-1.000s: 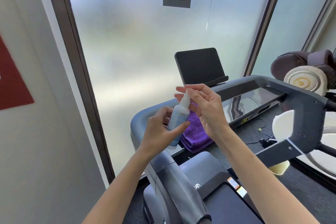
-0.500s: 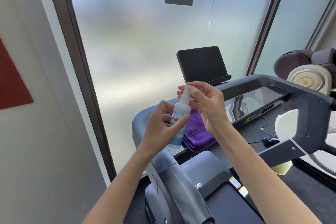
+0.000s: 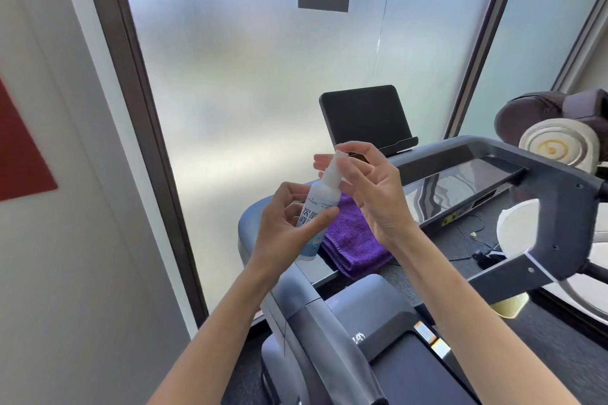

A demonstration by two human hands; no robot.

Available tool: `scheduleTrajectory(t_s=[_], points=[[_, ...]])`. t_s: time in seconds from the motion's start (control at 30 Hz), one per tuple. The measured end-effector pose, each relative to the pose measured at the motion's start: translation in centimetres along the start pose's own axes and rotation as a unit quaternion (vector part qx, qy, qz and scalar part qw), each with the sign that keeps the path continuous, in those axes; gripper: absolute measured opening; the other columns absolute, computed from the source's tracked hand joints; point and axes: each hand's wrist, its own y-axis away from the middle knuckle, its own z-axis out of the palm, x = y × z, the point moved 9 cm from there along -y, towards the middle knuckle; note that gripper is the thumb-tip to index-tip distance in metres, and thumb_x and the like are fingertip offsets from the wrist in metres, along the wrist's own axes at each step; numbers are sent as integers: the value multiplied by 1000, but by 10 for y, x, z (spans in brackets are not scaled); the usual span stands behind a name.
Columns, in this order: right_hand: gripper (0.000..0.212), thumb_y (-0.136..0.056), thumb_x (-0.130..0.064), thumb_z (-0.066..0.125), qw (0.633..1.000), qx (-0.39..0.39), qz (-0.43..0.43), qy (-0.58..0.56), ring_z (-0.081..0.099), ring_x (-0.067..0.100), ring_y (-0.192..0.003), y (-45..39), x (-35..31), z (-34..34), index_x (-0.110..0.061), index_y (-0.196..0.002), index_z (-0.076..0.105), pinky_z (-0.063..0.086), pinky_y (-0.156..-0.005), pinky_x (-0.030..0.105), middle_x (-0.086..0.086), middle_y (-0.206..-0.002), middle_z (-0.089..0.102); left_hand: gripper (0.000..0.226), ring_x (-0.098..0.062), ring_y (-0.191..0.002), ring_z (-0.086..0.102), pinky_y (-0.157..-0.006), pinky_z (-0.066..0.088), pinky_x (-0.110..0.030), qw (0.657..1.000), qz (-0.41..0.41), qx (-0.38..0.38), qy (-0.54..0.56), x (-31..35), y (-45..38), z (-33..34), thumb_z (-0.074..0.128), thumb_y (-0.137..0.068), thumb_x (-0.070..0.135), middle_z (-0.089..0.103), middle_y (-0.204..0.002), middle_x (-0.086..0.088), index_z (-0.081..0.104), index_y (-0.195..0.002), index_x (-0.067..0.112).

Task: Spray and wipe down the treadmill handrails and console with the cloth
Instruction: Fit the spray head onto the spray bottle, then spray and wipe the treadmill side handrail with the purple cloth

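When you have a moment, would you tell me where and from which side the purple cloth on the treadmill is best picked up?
Probably by the purple cloth's near folded edge, coming from above and from the person's side. It lies folded flat on the console ledge, and that thick rounded edge faces the person, free of the spray bottle and both hands.

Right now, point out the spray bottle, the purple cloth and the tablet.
spray bottle (image 3: 317,207), head view, labelled body.
purple cloth (image 3: 353,240), head view, top fold.
tablet (image 3: 365,118), head view, dark screen centre.
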Motion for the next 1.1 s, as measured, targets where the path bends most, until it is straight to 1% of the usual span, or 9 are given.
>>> scheduleTrajectory(t_s=[0.1,0.2,0.33,0.5,0.63,0.73,0.8,0.93,1.1], points=[[38,-90,-31,59,998,-66,11,-5,69,34,-110,6,9,10,-29,-128,50,59,-90,46,13,-117,73,45,-19,-89,69,-81,58,-40,1000,11,2,-9,4,-3,5,75,-66,41,71,-100,-2,56,-99,16],[40,-95,-29,53,997,-73,-4,-13,73,24,-98,10,10,8,-35,-133,44,59,-79,33,9,-109,75,56,-19,-95,69,-84,57,-43,999,26,-9,-34,11,-4,13,73,-66,43,69,-110,-2,54,-106,8],[34,-97,-29,50,999,-20,-38,21,71,23,-85,6,4,-10,-31,-131,46,60,-72,33,9,-91,74,62,4,-93,62,-79,52,-15,987,38,-46,-149,22,-11,16,72,-59,53,62,-103,19,52,-103,14],[34,-98,-32,48,998,36,-47,28,73,28,-84,2,1,-38,-36,-131,45,61,-81,45,17,-93,65,48,-5,-90,65,-70,50,-17,978,-67,-57,-188,-2,-43,-11,73,-75,52,66,-108,6,60,-108,20],[29,-100,-31,45,997,35,-43,62,64,22,-77,5,5,-50,-34,-129,46,57,-75,36,12,-88,61,38,-23,-105,59,-90,47,-33,900,-79,-123,-410,-34,-78,9,68,-88,35,62,-117,-8,59,-115,9],[28,-101,-32,43,996,33,-34,75,58,16,-70,8,10,-58,-34,-128,45,52,-70,28,2,-80,59,42,-22,-94,52,-81,41,-30,826,-94,-222,-509,-60,-85,36,71,-83,45,58,-101,-9,55,-101,11],[30,-100,-35,43,995,23,-26,94,56,15,-70,10,12,-61,-34,-130,43,51,-70,27,0,-80,60,47,-20,-88,47,-73,37,-30,803,-103,-244,-534,-73,-86,45,75,-78,48,54,-94,-6,52,-94,10],[49,-86,-51,57,991,-11,-13,136,60,12,-73,13,19,-65,-39,-129,38,51,-75,25,-1,-83,66,51,-18,-81,45,-55,31,-27,804,-138,-228,-532,-87,-89,48,81,-71,49,48,-81,0,43,-74,14],[62,-78,-59,68,990,-26,0,140,63,14,-73,15,28,-72,-38,-127,37,54,-79,29,-1,-79,61,43,-16,-75,54,-61,40,-26,855,-224,-203,-422,-96,-92,43,86,-67,40,60,-84,-2,58,-80,10]])
